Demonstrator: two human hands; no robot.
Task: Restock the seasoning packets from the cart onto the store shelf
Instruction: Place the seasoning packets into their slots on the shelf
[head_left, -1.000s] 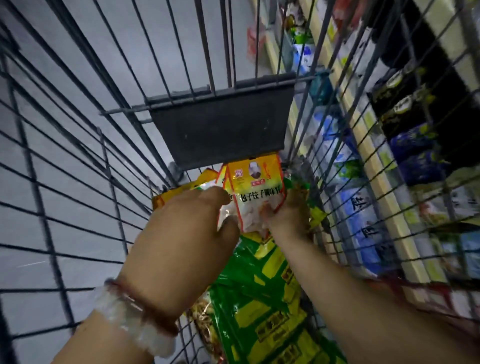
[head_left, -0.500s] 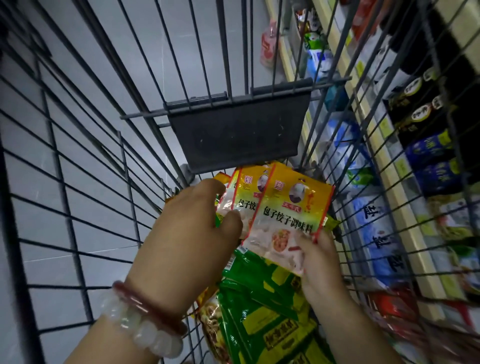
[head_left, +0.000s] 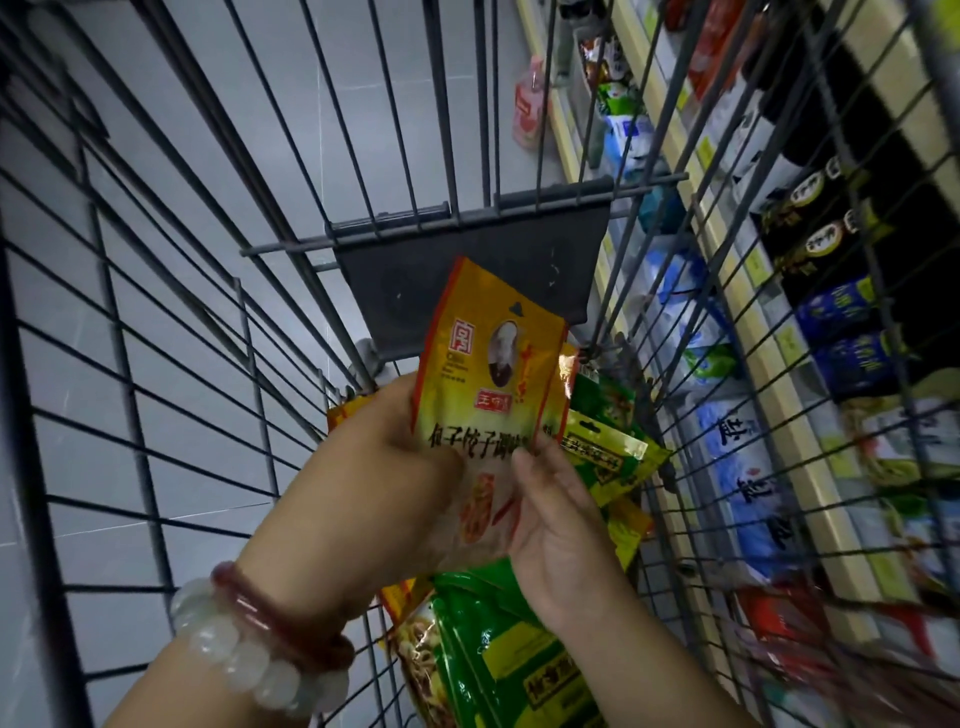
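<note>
Inside the wire cart (head_left: 156, 374) I hold a small stack of yellow-and-red seasoning packets (head_left: 488, 374) upright. My left hand (head_left: 374, 483) grips the stack from its left edge, thumb across the front. My right hand (head_left: 556, 519) pinches the lower right edge of the stack. Green seasoning packets (head_left: 498, 649) and a green-and-gold one (head_left: 608, 447) lie below on the cart floor. More yellow packets (head_left: 343, 415) peek out behind my left hand.
The store shelf (head_left: 779, 364) runs along the right, seen through the cart bars, filled with blue bags, dark bottles and other goods. A dark plastic flap (head_left: 467, 270) hangs on the cart's far wall. Grey tiled floor shows on the left. Two bracelets (head_left: 260, 649) circle my left wrist.
My right hand brought the loose yellow packet onto the ones in my left hand. The stack is now raised higher, in front of the dark flap.
</note>
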